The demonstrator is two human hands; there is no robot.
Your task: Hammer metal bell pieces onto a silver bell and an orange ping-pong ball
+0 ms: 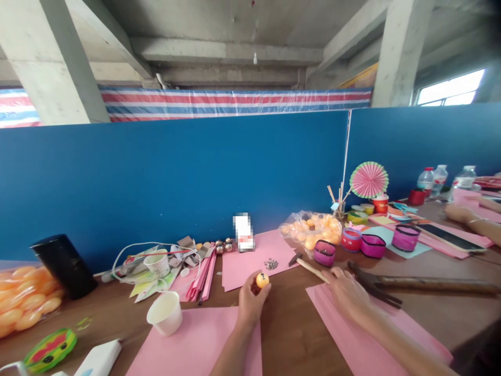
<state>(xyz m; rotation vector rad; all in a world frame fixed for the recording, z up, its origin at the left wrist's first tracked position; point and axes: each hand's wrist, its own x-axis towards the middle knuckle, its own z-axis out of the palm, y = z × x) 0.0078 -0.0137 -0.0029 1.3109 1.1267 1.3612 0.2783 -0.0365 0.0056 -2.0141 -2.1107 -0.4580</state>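
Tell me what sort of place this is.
It looks like a makeshift craft workspace, perhaps in an unfinished building. Bare concrete beams cross overhead, a plain blue partition stands behind the long table, and sheets of pink paper are spread across it.

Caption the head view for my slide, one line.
Left hand holds an orange ball, right hand a small hammer, near shiny pieces on pink paper.

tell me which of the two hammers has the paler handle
The small hammer, whose light wooden handle runs to the fingers of the right hand; the larger hammer, to that hand's right, has a darker brown handle.
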